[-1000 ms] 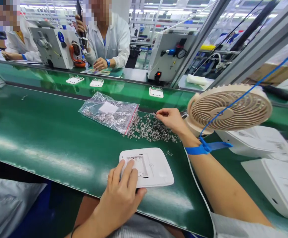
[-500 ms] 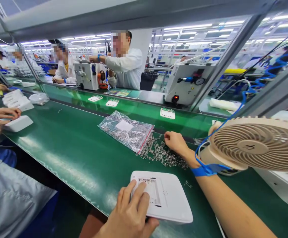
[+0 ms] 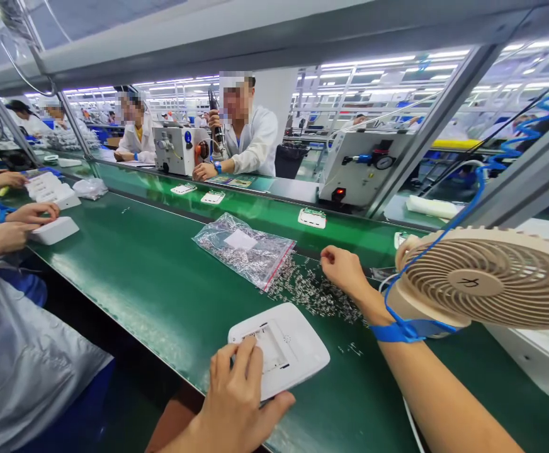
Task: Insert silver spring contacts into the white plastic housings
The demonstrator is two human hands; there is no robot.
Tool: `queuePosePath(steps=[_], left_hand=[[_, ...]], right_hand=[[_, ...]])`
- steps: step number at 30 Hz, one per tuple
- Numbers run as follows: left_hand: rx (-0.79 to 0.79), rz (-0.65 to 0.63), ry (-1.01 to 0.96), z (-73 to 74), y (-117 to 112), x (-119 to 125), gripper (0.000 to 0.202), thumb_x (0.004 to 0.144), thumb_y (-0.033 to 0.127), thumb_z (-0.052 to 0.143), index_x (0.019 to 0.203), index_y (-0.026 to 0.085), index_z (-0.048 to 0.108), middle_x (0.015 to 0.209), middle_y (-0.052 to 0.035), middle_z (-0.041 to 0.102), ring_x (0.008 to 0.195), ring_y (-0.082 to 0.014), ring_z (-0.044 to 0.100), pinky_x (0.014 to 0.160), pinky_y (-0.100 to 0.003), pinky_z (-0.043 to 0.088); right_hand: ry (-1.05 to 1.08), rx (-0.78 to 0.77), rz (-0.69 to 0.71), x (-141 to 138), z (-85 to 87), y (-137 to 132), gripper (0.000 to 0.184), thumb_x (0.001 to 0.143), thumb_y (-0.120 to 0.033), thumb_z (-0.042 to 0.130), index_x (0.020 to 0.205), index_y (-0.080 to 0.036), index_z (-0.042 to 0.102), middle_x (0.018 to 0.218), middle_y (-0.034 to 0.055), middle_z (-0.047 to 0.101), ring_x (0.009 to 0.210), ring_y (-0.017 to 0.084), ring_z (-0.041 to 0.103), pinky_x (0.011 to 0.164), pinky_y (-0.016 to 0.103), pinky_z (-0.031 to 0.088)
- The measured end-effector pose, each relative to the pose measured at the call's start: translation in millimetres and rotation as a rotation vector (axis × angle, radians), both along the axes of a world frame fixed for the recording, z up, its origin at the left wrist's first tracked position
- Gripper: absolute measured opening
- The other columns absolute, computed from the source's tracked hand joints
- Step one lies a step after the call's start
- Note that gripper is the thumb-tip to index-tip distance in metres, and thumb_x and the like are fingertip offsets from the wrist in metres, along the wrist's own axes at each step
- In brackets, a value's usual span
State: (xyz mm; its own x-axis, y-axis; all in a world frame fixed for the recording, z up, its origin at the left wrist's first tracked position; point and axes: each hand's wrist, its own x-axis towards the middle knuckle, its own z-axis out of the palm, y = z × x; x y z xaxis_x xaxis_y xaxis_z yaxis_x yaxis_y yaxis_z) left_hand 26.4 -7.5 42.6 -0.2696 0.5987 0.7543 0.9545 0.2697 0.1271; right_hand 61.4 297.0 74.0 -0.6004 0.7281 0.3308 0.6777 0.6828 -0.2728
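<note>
My left hand point(image 3: 239, 402) grips the near edge of a white plastic housing point(image 3: 291, 346) lying on the green belt point(image 3: 152, 277), fingers laid over its recessed panel. My right hand point(image 3: 345, 270), with a blue wrist strap point(image 3: 404, 330) on it, hovers over a loose heap of small metal parts point(image 3: 310, 289), its fingertips pinched together on something too small to make out. A clear zip bag point(image 3: 243, 251) of the same parts lies left of the heap.
A beige desk fan point(image 3: 485, 283) stands close by my right forearm. A co-worker's hands point(image 3: 14, 229) hold a white housing point(image 3: 55, 229) at the left. Small white units point(image 3: 311, 218) ride the far belt. People in white coats work at machines point(image 3: 180, 150) opposite.
The view has tilted up and swung left, showing more of the line. My right hand lifted slightly off the heap with pinched fingers. The left hand stays on the housing.
</note>
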Motion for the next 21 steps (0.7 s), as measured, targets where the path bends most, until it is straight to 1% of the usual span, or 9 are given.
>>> queuePosePath(steps=[4,7,9,12,14,17,19,21], left_hand=[[-0.063,-0.028,-0.017,1.0,-3,-1,0.044,0.084,0.051,0.044,0.097,0.011,0.058,0.101,-0.0090,0.063,0.085,-0.0212,0.050,0.073,-0.033,0.043],[-0.096,-0.039,-0.009,0.6,-4,-2,0.045,0.079,0.051,0.053,0.099,0.011,0.057,0.103,-0.0105,0.062,0.087,-0.0220,0.050,0.075,-0.034,0.043],[-0.124,-0.029,-0.006,0.0,-3,-2,0.045,0.078,0.050,0.055,0.099,0.011,0.057,0.103,-0.0113,0.063,0.087,-0.0226,0.050,0.076,-0.035,0.042],[-0.153,0.031,-0.021,-0.5,0,1,0.044,0.080,0.050,0.054,0.098,0.010,0.057,0.100,-0.0119,0.064,0.085,-0.0234,0.050,0.076,-0.036,0.040],[-0.143,0.070,-0.034,0.2,0,2,0.047,0.080,0.052,0.052,0.098,0.009,0.058,0.100,-0.0126,0.064,0.085,-0.0246,0.049,0.075,-0.037,0.039],[-0.108,0.034,-0.097,3.7,-2,-3,0.048,0.081,0.054,0.050,0.099,0.010,0.058,0.106,-0.0134,0.063,0.090,-0.0253,0.049,0.079,-0.038,0.039],[-0.116,0.022,-0.116,7.0,-6,-12,0.045,0.082,0.051,0.050,0.103,0.012,0.058,0.114,-0.0150,0.059,0.097,-0.0268,0.049,0.083,-0.040,0.037],[-0.204,0.001,-0.079,10.2,-11,-21,0.041,0.084,0.049,0.048,0.106,0.015,0.058,0.123,-0.0156,0.053,0.105,-0.0302,0.046,0.085,-0.043,0.036]], right_hand=[[0.074,-0.051,-0.010,4,4.2,0,0.017,0.066,-0.008,0.048,0.067,-0.016,0.063,0.067,0.0070,0.066,0.067,0.022,0.061,0.061,0.028,0.042],[0.131,-0.104,-0.031,6,6.1,2,0.017,0.067,-0.009,0.049,0.072,-0.016,0.065,0.073,0.0070,0.067,0.072,0.022,0.061,0.065,0.028,0.043],[0.156,-0.139,-0.046,5,7.4,2,0.017,0.069,-0.011,0.051,0.076,-0.015,0.065,0.075,0.0077,0.067,0.073,0.021,0.062,0.066,0.027,0.044],[0.189,-0.201,-0.039,2,12.9,-5,0.013,0.073,-0.014,0.052,0.075,-0.014,0.065,0.070,0.0070,0.065,0.067,0.019,0.061,0.063,0.027,0.045],[0.303,-0.290,0.029,-1,21.6,-17,0.010,0.073,-0.013,0.054,0.069,-0.015,0.063,0.062,0.0047,0.062,0.061,0.017,0.058,0.059,0.027,0.045],[0.531,-0.468,0.227,-4,41.6,-46,0.011,0.070,-0.008,0.057,0.063,-0.015,0.061,0.056,0.0008,0.056,0.055,0.013,0.054,0.056,0.027,0.044],[0.557,-0.542,0.377,-4,55.8,-68,0.009,0.069,-0.005,0.060,0.065,-0.013,0.062,0.059,-0.0004,0.056,0.056,0.011,0.054,0.058,0.026,0.044],[0.520,-0.573,0.496,-3,67.3,-88,0.008,0.069,-0.006,0.062,0.069,-0.013,0.064,0.061,-0.0016,0.056,0.059,0.010,0.054,0.059,0.026,0.045]])
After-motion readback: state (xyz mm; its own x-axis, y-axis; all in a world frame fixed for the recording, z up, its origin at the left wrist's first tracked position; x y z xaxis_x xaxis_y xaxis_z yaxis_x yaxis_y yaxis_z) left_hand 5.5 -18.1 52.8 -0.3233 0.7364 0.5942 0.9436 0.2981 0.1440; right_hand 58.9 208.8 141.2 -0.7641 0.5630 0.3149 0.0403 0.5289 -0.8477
